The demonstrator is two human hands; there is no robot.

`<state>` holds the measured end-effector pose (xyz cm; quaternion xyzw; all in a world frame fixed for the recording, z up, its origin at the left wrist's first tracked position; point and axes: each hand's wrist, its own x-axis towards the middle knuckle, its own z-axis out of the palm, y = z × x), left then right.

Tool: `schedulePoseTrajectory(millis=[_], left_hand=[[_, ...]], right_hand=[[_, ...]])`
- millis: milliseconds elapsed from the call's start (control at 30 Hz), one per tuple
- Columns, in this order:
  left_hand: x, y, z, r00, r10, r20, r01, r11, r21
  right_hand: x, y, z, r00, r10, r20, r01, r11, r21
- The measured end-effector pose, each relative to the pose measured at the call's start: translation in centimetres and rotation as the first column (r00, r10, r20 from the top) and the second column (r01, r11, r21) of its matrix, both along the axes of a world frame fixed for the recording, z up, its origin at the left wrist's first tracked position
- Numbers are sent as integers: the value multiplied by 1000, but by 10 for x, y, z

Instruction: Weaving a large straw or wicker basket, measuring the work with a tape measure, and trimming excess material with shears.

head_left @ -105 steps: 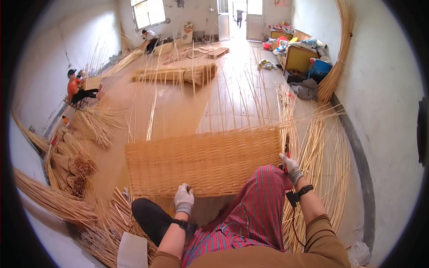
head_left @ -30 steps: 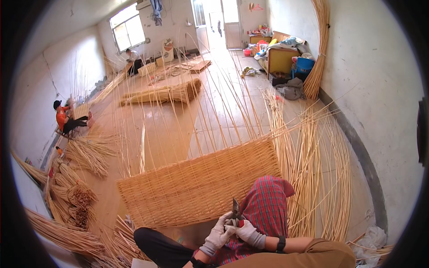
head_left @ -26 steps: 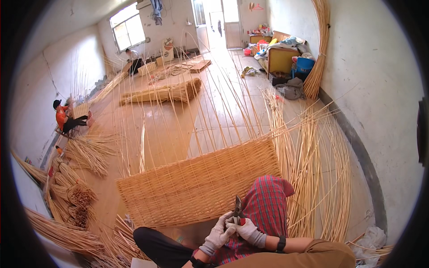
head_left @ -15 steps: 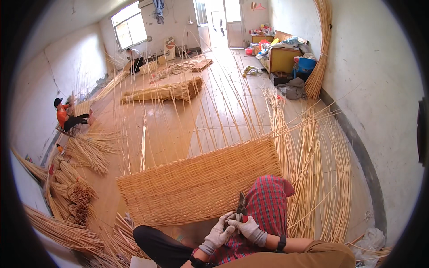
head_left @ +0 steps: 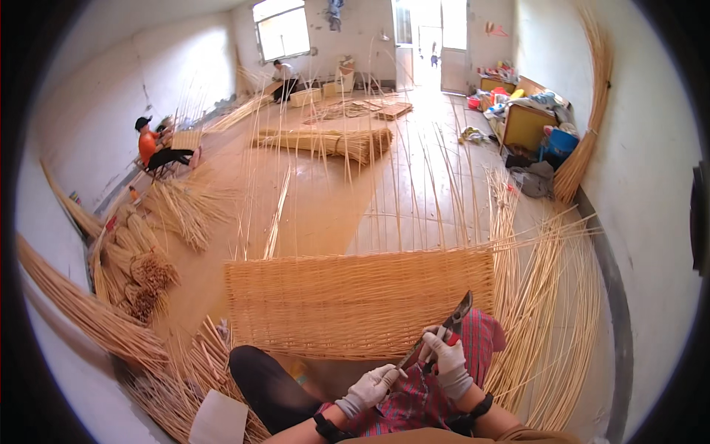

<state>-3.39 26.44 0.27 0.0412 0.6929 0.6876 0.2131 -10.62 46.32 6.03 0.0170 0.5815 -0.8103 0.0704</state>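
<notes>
Right white-gloved hand (head_left: 449, 362) gripping red-handled metal shears (head_left: 460, 308), left white-gloved hand (head_left: 370, 390) pinching a slim, unclear piece (head_left: 403, 371), the rectangular tan wicker panel (head_left: 355, 303) sits near, woven solid, pale far-edge stakes (head_left: 399, 222) unwoven.

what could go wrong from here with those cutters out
The cutters in the right hand show against the woven panel, so a slip might nick it. The striped cloth is near the blade and could get cut. Long rods jutting from the panel's far edge might snag.
</notes>
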Motion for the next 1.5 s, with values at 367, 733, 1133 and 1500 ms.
schedulePoseTrajectory(millis=[367,733,1133,1500], left_hand=[[-63,-70,-73,754,635,-168,-646,763,-17],[-55,-86,-112,599,799,-50,-799,591,-110],[-145,-112,-3,671,724,-158,-698,689,195],[-266,-166,14,569,302,-765,-793,447,-414]], right_hand=[[-70,26,24,983,-158,-92,154,987,-45],[-173,173,-68,916,-391,-91,384,785,487],[-182,173,-154,893,-373,-251,415,467,781],[-184,171,-161,894,-339,-293,442,556,704]])
